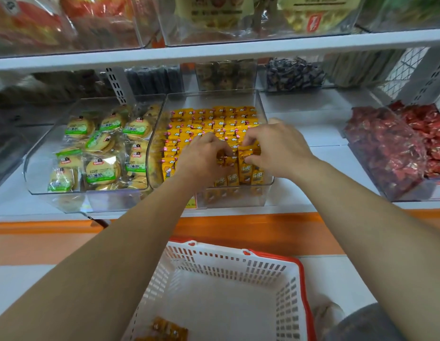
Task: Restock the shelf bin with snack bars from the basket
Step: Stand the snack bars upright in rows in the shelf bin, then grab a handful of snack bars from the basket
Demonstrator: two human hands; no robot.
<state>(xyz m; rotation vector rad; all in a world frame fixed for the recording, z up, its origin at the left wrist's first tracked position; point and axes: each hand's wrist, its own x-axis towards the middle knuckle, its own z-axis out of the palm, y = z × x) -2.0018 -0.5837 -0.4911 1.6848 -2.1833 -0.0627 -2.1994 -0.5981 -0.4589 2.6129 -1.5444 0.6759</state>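
Over the shelf, the left hand (201,159) and right hand (279,148) meet inside the clear shelf bin (238,198), each grip pinched on upright yellow snack bars (209,119) in its packed front rows, while a few loose bars (169,329) lie in the white basket (238,267) below.

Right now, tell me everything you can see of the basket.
The basket is white plastic with slotted walls, a plain floor and a red band along its top edge. It sits upright below the shelf, its near end cut off by the frame. It is almost empty: a few orange-wrapped bars lie flat at its near left. No hand touches it; the left hand and right hand are up at the shelf bin, pinching snack bars.
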